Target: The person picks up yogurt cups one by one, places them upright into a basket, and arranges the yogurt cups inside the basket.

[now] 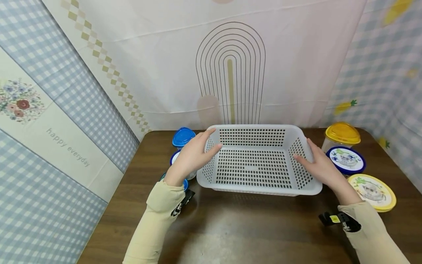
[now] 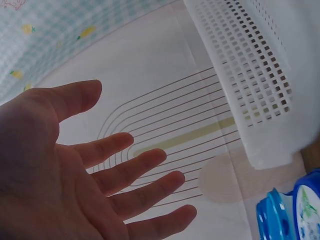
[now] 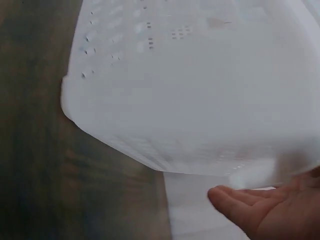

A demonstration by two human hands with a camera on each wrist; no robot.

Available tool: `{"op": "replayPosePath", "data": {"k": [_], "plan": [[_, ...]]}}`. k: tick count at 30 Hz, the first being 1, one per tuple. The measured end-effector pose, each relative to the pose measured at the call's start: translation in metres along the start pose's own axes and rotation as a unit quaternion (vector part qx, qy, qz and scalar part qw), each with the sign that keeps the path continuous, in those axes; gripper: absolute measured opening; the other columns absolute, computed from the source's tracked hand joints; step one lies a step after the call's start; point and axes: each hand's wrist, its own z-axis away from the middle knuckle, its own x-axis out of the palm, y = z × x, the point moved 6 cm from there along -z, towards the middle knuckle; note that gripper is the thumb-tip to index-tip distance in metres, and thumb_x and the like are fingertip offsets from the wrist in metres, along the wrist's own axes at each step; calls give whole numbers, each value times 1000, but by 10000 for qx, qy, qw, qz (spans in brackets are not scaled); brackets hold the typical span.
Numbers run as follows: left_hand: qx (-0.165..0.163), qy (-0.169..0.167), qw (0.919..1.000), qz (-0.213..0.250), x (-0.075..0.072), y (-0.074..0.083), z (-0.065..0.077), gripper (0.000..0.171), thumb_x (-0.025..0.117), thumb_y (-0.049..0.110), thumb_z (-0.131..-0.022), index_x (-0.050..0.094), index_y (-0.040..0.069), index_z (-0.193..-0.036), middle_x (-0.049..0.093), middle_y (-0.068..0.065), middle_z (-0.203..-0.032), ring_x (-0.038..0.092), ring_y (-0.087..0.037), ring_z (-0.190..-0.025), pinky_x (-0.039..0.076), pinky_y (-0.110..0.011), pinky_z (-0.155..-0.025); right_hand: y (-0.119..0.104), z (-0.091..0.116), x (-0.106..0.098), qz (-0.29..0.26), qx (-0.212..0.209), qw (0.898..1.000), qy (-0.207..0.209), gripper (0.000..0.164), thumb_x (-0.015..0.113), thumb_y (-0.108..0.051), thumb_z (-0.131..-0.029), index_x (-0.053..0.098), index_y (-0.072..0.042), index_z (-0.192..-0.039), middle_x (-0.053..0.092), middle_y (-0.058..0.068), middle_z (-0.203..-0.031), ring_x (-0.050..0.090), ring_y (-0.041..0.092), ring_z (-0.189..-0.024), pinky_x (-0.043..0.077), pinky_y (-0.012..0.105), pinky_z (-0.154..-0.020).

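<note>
Head view: one white perforated basket (image 1: 257, 189), opening upward, far middle of the table (image 1: 230, 234); left hand (image 1: 192, 152) at its left end, right hand (image 1: 318, 165) by its right rim, where a sideways push could knock the adjacent blue-rimmed tub (image 1: 346, 160); wall cloth (image 1: 79, 176) at left lettered "happy everyday", no brand legible on the tub. Left wrist view: fingers (image 2: 132, 167) spread, released, apart from the basket, so lifting from the right alone could tip it. Right wrist view: basket blurred, fingers partly hidden, grasp cannot be told, no lettering legible.
</note>
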Motion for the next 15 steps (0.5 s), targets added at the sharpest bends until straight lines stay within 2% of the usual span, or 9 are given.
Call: {"op": "replayPosePath", "data": {"k": [4,8,11,15], "plan": [[-62,57,9999,75,2,-5,7,68,56,47,-101,36,14,-157,43,-12,-155,42,-31,-141,38,-53,-110,6,1,5,-374,250,9989,107,94,45,-53,-103,-12,-1,-158,19,45,-150,53,57,-115,57,57,-77],[38,135,9998,141,2,-10,14,66,56,46,-101,40,12,-155,44,-12,-154,42,-30,-141,38,-51,-111,11,3,10,-713,406,9966,42,88,44,-49,-105,-12,-7,-159,23,45,-149,60,53,-108,60,49,-69],[151,247,9993,221,0,-11,20,64,58,44,-101,42,11,-153,46,-12,-153,43,-30,-140,38,-50,-111,13,4,12,-907,426,9950,6,83,42,-45,-106,-12,-12,-160,19,44,-152,59,53,-110,60,50,-69],[160,393,9988,240,-5,-13,26,62,59,44,-100,45,12,-152,49,-11,-150,45,-29,-137,40,-52,-109,15,2,13,-970,319,9948,-35,75,37,-34,-108,-13,-14,-160,12,40,-157,50,54,-120,56,56,-80]]}}
